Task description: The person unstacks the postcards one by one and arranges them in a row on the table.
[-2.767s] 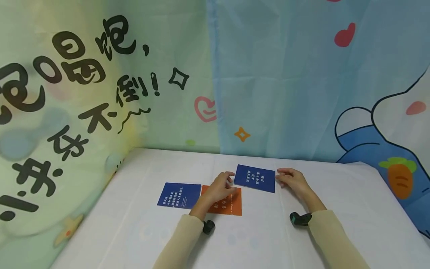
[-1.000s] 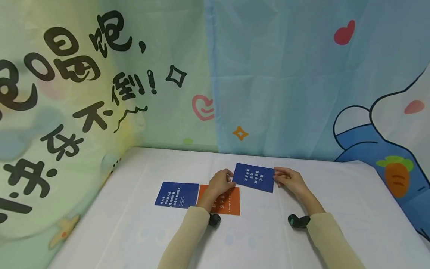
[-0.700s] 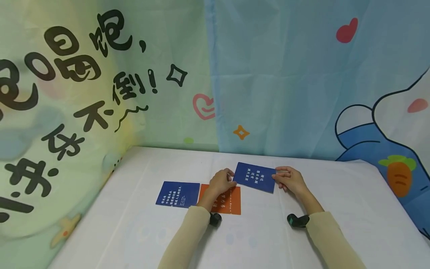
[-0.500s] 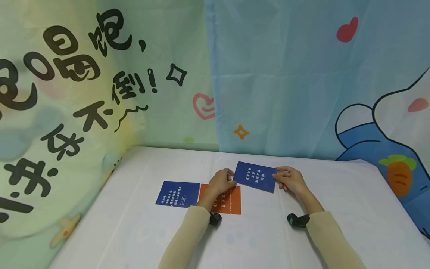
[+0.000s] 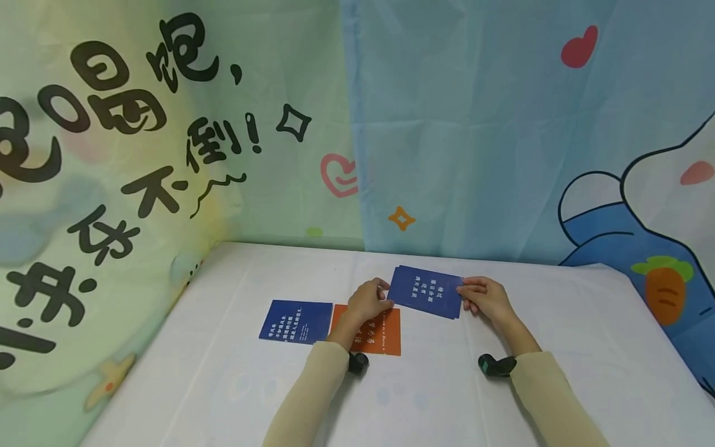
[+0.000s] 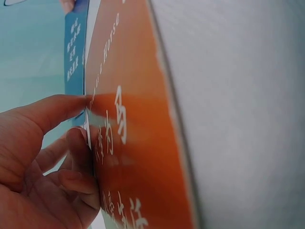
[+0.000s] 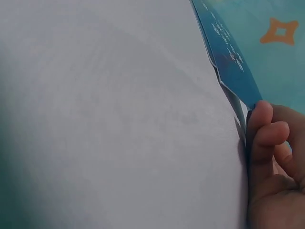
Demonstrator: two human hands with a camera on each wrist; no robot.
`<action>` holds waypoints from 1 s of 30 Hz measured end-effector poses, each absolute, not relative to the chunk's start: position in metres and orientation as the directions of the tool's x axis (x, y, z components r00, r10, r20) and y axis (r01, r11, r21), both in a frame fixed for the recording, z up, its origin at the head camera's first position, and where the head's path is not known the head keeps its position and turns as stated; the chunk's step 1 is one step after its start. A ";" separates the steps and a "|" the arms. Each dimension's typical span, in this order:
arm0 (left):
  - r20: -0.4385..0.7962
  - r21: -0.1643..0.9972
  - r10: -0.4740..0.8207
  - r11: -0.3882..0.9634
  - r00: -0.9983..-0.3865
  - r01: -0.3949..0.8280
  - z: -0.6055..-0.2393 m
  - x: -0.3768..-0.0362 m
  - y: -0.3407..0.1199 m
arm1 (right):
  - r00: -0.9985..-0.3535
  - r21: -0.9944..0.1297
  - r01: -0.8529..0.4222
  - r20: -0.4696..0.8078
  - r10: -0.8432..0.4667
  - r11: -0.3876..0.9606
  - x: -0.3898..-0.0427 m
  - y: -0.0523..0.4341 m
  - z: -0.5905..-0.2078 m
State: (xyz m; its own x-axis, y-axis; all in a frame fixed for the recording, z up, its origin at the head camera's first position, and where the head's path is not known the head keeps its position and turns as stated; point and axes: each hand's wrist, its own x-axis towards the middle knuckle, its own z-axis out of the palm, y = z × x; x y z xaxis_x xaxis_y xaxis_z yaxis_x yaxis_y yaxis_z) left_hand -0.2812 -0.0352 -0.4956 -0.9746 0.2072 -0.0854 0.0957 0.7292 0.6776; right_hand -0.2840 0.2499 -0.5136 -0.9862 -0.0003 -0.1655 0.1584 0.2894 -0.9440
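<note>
Bright cartoon curtains (image 5: 475, 136) hang behind a white tabletop (image 5: 223, 385). Both hands hold one blue card (image 5: 426, 292) by its short ends, just above the cloth. The left hand (image 5: 365, 302) pinches the near-left edge with thumb and fingers (image 6: 57, 112). The right hand (image 5: 485, 299) pinches the right edge, its fingers (image 7: 259, 129) curled on it. A second card edge seems to peek out under the blue one. An orange card (image 5: 380, 335) lies under the left wrist, and another blue card (image 5: 296, 322) lies left of that. It looks like the card is being lifted or straightened; next it needs a steady, level carry. No boxes or trays are in sight.
</note>
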 end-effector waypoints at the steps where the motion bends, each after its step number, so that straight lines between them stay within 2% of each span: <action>1: -0.087 0.677 0.206 0.730 -0.975 0.094 -0.496 -0.281 -0.035 | -0.986 -0.946 0.160 -0.165 0.007 0.281 -0.284 0.250 -0.514; 8: -0.093 0.677 0.205 0.730 -0.974 0.089 -0.497 -0.282 -0.035 | -0.990 -0.964 0.142 -0.141 0.022 0.223 -0.283 0.254 -0.517; 19: -0.059 0.707 0.217 0.699 -0.974 0.113 -0.495 -0.279 -0.035 | -0.995 -0.987 0.077 -0.084 -0.049 0.140 -0.280 0.257 -0.523; 26: -0.019 0.750 0.317 0.632 -0.948 0.196 -0.496 -0.283 -0.035 | -0.998 -0.990 0.043 -0.049 -0.044 0.132 -0.281 0.259 -0.524; 30: -0.024 0.772 0.339 0.604 -0.941 0.197 -0.496 -0.285 -0.034 | -0.998 -0.993 0.029 -0.036 -0.058 0.112 -0.281 0.259 -0.526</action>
